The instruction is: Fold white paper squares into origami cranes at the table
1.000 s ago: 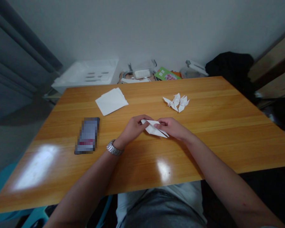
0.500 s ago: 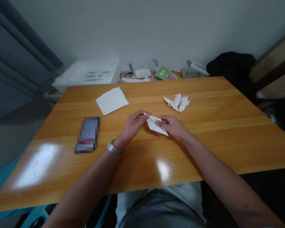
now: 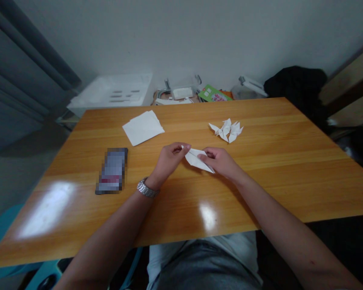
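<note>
Nearby, white figures (image 3: 226, 129) lie beyond the held paper (image 3: 194, 158); sheets (image 3: 143, 128) too.

Folded paper (image 3: 195, 160) now single-tipped

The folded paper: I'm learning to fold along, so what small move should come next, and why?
I'd probably have the left hand press down the narrow far-left tip of the folded paper. That hand is pinching it there, while the right hand grips the other side, thumb on top, which should hold it steady.
</note>
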`<state>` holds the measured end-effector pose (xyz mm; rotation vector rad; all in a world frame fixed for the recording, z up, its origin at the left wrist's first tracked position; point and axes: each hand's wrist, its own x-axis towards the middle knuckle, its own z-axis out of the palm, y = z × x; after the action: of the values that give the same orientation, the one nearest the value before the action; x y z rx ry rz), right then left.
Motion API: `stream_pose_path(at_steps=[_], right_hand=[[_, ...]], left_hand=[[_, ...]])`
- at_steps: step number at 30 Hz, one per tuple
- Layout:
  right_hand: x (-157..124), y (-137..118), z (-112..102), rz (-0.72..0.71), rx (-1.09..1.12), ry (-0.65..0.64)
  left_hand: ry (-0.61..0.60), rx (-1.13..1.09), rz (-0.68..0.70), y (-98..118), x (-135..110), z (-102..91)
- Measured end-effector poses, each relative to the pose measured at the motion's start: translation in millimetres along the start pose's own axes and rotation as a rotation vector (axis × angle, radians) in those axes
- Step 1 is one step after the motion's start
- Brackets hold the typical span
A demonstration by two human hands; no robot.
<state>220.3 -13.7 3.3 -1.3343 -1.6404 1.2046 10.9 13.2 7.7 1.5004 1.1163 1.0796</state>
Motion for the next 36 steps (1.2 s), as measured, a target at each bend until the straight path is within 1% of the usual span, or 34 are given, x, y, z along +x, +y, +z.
stream_pose_path(at_steps=[5, 9, 13, 17, 20, 23, 26, 28, 36], right_hand=[[-0.8, -0.2, -2.8, 0.024, 0.061, -0.074], [-1.2, 0.6, -1.5, 0.042, 0.096, -0.088], [-1.4, -0.3, -0.1, 0.050, 0.108, -0.056], [-1.6, -1.0, -0.7, 0.062, 0.109, -0.004], [-1.4, -1.0, -1.1, 0.052, 0.109, 0.005], [-0.8, -0.8, -0.7, 0.022, 0.111, -0.031], [-0.1, -0.2, 0.1, -0.013, 0.098, -0.091], [-0.2, 0.3, 0.5, -0.027, 0.079, -0.102], [-2.9, 1.0, -1.2, 0.015, 0.086, -0.131]], left_hand=[[-0.013, 0.014, 0.016, 3.0, -0.4, -4.8], [-0.020, 0.052, 0.023, 3.9, -1.4, -5.5], [-0.017, 0.094, 0.052, 3.5, -1.6, -2.0], [-0.013, -0.010, 0.040, 3.9, -2.3, 2.2], [0.000, -0.044, 0.052, 2.4, -1.9, 2.8], [0.001, -0.038, 0.040, 0.2, -1.2, 1.7], [-0.041, -0.032, 0.004, -0.2, -1.4, 1.0], [-0.062, -0.018, -0.010, 0.6, -2.0, 1.0], [-0.092, 0.052, -0.008, 4.6, -2.5, -1.8]])
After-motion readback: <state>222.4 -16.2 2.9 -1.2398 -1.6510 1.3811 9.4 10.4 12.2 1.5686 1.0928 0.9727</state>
